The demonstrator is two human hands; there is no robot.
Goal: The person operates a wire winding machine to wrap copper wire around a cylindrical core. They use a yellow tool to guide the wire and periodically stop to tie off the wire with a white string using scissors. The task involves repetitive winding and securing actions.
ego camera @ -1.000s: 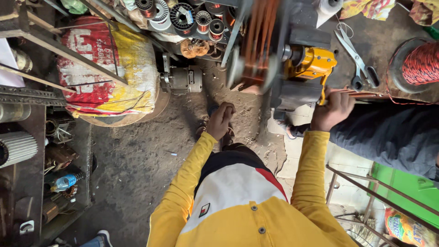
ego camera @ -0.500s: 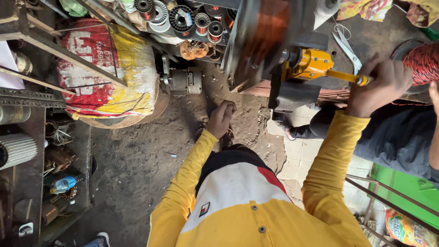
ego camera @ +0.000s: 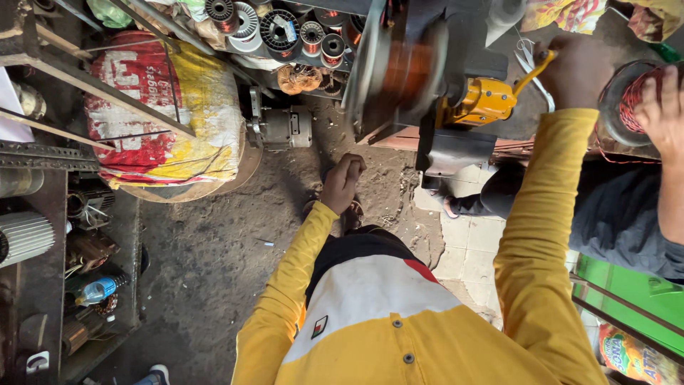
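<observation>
Gripping the yellow crank handle (ego camera: 533, 65) at upper right of the frame: right hand (ego camera: 576, 71), fingers wrapped tight around it, yellow sleeve running up from lower right. Handle joins the yellow housing (ego camera: 483, 102) of a winding machine, just left of the hand. Left of the housing, a copper wire coil (ego camera: 407, 71) sits between two disc plates, blurred, upper centre. Grey bracket (ego camera: 449, 146) hangs under the housing.

Left hand (ego camera: 343, 182) at frame centre, low, away from the machine: fingers curled into a loose fist, holding nothing I can make out. Below it a foot in a sandal (ego camera: 353, 214) on the dirt floor (ego camera: 214, 264).

Far right edge: another person's hand (ego camera: 664, 107) rests on a spool of red wire (ego camera: 627, 100), touching it; their dark grey sleeve (ego camera: 613, 228) crosses the right side below. Scissors (ego camera: 524, 53) lie on the bench just beside the crank handle.

Upper centre: shelf row of small wire spools (ego camera: 285, 28), black and silver rims, copper cores. Below them a small grey motor (ego camera: 281, 128) on the floor. Upper left: printed red, white and yellow sack (ego camera: 171, 114) behind a slanted metal frame (ego camera: 107, 93). Left edge: rack with a ribbed grey motor casing (ego camera: 25, 239) and a blue-capped plastic bottle (ego camera: 100, 289) lower down. Lower right: green panel (ego camera: 627, 299).
</observation>
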